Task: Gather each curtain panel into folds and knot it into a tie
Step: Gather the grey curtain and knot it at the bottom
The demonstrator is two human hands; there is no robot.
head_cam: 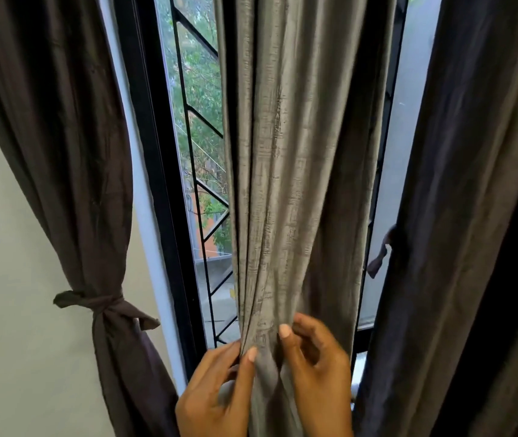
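Grey curtain [283, 184] hangs at centre, its vertical folds narrowing toward 6 o'clock. Left hand [216, 383] pinches the gathered folds there. Right hand [317, 367], just beside it at 5 o'clock, pinches the same fabric. Dark curtain [71, 152] at 9 o'clock is already knotted.

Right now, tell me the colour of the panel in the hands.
The middle panel is taupe-grey, faintly streaked; head view.

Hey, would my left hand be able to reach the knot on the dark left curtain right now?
Probably yes, once it lets go: the left hand pinches the grey panel, but the way across to the knot looks open.
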